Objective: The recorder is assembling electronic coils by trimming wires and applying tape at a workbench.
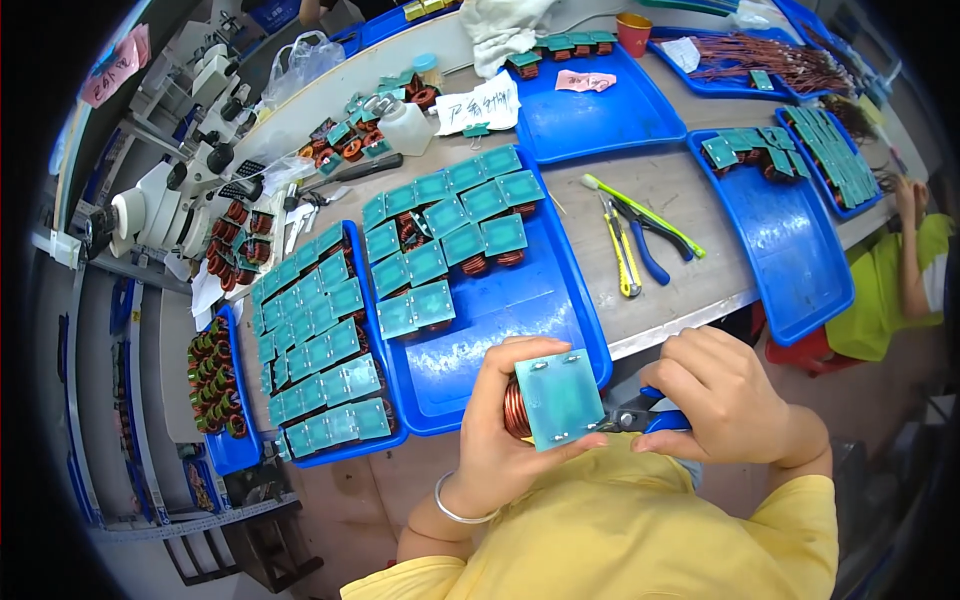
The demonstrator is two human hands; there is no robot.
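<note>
My left hand (500, 420) grips a copper-wound coil (516, 410) with a square green circuit board (560, 398) on it, the board's face turned up. Solder points show near the board's corners. In my right hand (715, 395) is a pair of blue-handled side cutters (655, 412), the fingers wrapped round the handles. The cutters' jaws (622, 420) are at the board's lower right corner, beside a solder point; whether they touch a lead is too small to tell. Just beyond my hands lies a blue tray (500, 340) partly filled with similar boarded coils (460, 245).
A second blue tray (397, 440) at the left holds rows of boarded coils. Yellow cutter knife (620, 250), green brush (640, 210) and blue-handled pliers (650, 255) lie on the bench. More blue trays (800, 270) stand at the right, near another person's arm (908, 250).
</note>
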